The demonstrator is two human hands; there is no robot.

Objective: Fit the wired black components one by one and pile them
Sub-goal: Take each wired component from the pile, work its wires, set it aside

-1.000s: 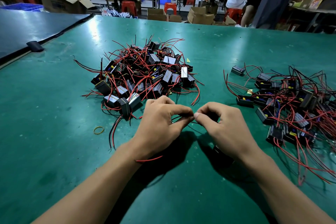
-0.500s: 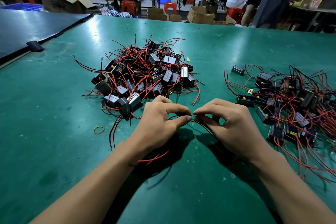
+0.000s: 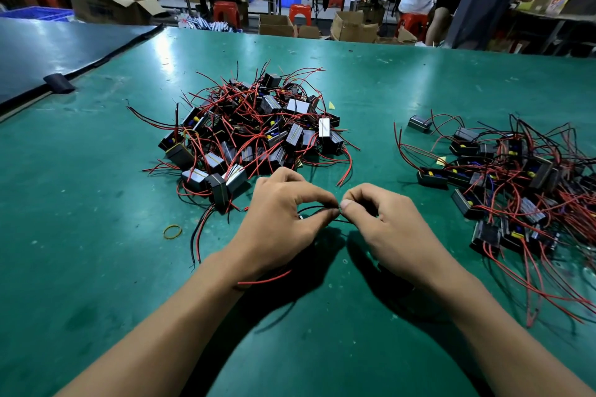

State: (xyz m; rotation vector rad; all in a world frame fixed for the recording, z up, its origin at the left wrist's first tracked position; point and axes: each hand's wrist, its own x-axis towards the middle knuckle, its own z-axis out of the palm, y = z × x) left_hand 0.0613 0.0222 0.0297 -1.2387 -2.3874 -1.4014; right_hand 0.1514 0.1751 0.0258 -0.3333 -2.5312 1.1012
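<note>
Only a thin black wire (image 3: 314,208) shows between the pinching hands (image 3: 277,222) (image 3: 393,230).

Green-topped workbench (image 3: 419,80). Mid-bench: dense heap of wired black components (image 3: 258,135). Right of heap: looser second heap (image 3: 516,177). Near-left of heap: yellow rubber band (image 3: 173,231). Far-left of heap: black tape tab (image 3: 59,83).

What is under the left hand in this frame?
A red wire sticks out from under the left hand at the wrist, and a thin black wire is pinched between it and the right hand. Anything beneath the palm is covered.
</note>
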